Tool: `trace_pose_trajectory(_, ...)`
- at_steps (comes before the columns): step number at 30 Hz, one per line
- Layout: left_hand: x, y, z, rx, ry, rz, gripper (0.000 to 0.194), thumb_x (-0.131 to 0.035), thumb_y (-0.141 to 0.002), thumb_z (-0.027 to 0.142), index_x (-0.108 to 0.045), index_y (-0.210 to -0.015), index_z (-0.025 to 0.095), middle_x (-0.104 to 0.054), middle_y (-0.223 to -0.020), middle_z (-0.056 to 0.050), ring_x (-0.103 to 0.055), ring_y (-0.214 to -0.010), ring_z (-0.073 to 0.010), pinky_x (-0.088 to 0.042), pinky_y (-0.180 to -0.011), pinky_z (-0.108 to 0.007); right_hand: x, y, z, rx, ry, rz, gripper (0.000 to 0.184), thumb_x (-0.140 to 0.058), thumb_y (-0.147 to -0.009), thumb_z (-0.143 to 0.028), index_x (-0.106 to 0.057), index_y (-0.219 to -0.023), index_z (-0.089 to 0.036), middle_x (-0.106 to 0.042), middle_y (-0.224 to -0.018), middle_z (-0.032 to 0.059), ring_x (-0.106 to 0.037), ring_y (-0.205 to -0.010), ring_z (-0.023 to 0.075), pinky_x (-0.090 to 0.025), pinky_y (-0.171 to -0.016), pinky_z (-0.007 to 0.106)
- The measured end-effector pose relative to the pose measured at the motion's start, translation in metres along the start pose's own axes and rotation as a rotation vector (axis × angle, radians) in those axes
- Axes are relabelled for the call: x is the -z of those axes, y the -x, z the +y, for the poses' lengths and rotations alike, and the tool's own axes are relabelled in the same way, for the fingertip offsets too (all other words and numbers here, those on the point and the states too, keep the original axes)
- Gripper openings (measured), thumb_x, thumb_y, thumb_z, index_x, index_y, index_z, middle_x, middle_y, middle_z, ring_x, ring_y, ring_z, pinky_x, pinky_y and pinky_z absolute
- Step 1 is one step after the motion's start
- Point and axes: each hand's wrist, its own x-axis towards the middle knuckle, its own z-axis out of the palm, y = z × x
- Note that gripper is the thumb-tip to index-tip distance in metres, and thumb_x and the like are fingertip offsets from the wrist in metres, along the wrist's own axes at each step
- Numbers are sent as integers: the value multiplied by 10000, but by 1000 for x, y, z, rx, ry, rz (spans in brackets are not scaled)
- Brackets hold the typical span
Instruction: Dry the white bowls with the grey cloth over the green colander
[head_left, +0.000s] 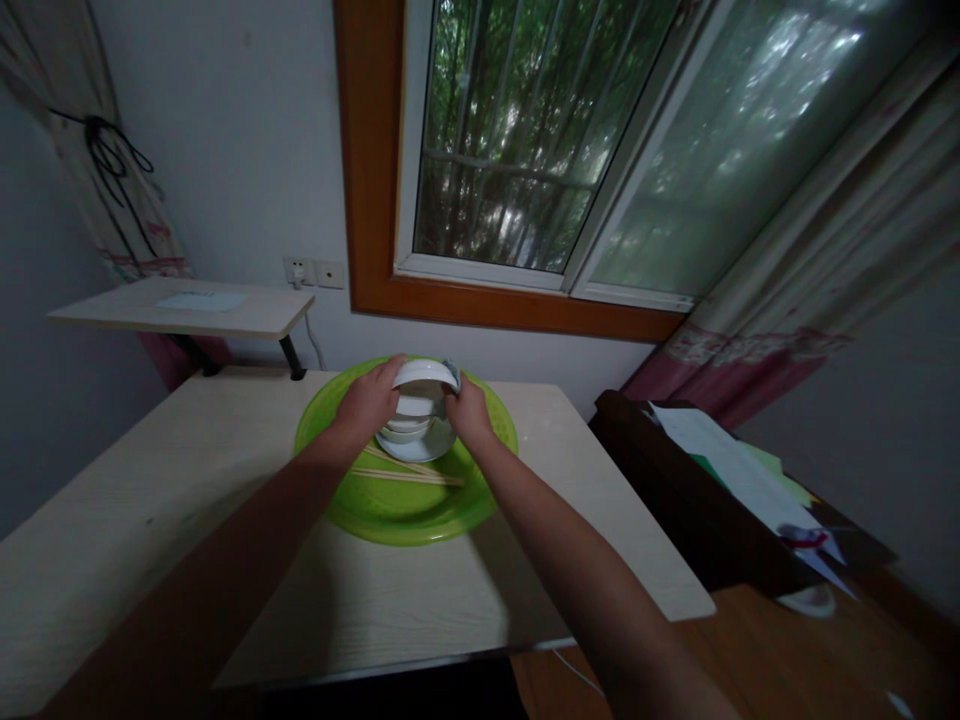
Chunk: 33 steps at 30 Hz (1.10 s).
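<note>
Between both hands a white bowl (424,373) is held tilted above a round green basin (405,530). My left hand (371,400) is closed on the bowl's left rim. At the opposite side, my right hand (468,408) grips the rim along with a greyish cloth (452,372), only a small part of which shows. Below the raised bowl, several white bowls (407,432) are stacked on a white plate (420,452) inside the basin. Wooden chopsticks (409,477) lie on the basin's floor, in front of the plate.
The basin stands on a pale wooden table (187,450). A small raised shelf (187,305) with a light paper is at the back left, near wall sockets (313,272). To the right, a dark brown piece of furniture (675,490) carries papers (739,470). A window (525,150) is behind.
</note>
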Motion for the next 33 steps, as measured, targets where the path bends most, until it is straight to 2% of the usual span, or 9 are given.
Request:
trace_pose_trajectory(3,0,-2,1,76,56,-7,500,-514,-910,169,-549,-1408,133,-675,-1323,-168,-656,-1185,-270,-478,-1062,-397,-3,-3,6,-33,-14,11,276,-521,-863,-175,-705,-1069,-179,-765,-984,78,-698,-873,224,-554,-853,341)
trace_pose_trajectory(7,0,-3,0,126,129,-32,463,-518,-902,161,-574,-1361,133,-715,-1235,-163,-683,-1117,-265,-515,-995,-383,-6,-5,7,-52,-12,2,255,-554,-865,-202,-709,-1064,-168,-769,-987,88,-703,-863,229,-560,-837,344)
trace_pose_trajectory(11,-2,-2,-4,100,163,-11,500,-479,-868,77,-572,-1353,149,-703,-1265,-141,-664,-1159,-237,-505,-1017,-355,-3,-2,3,-24,0,-16,287,-552,-857,-162,-702,-1102,-164,-763,-1032,103,-702,-939,242,-553,-882,355)
trace_pose_trajectory(15,-3,-1,-1,62,49,-63,612,-469,-811,-1,-541,-1405,133,-670,-1329,-153,-637,-1215,-239,-468,-1076,-356,4,3,-7,38,96,-44,423,-523,-819,-63,-676,-1201,-162,-751,-1102,115,-694,-1011,248,-533,-939,355)
trace_pose_trajectory(19,0,1,5,33,-83,-117,629,-454,-833,2,-511,-1447,127,-623,-1399,-169,-627,-1236,-251,-448,-1103,-365,9,7,-16,106,289,-74,540,-502,-847,-68,-579,-1375,-146,-715,-1212,160,-694,-1036,281,-525,-963,401)
trace_pose_trajectory(23,0,3,6,10,-118,-103,617,-433,-859,18,-488,-1465,118,-591,-1439,-175,-608,-1264,-256,-439,-1115,-382,8,9,-19,142,324,-61,564,-483,-865,-74,-542,-1419,-159,-690,-1260,169,-692,-1045,286,-522,-973,416)
trace_pose_trajectory(27,-4,2,1,0,-55,-47,587,-447,-854,20,-533,-1425,130,-629,-1396,-154,-613,-1254,-250,-448,-1102,-369,4,6,-12,133,183,-16,525,-477,-832,-45,-609,-1326,-161,-715,-1205,142,-680,-1053,265,-522,-966,388)
trace_pose_trajectory(33,-5,-2,-3,47,28,18,500,-500,-879,95,-582,-1369,158,-689,-1301,-140,-655,-1176,-266,-484,-1043,-378,1,-1,-1,43,2,65,332,-489,-803,-67,-704,-1041,-156,-750,-982,112,-683,-899,250,-542,-880,375)
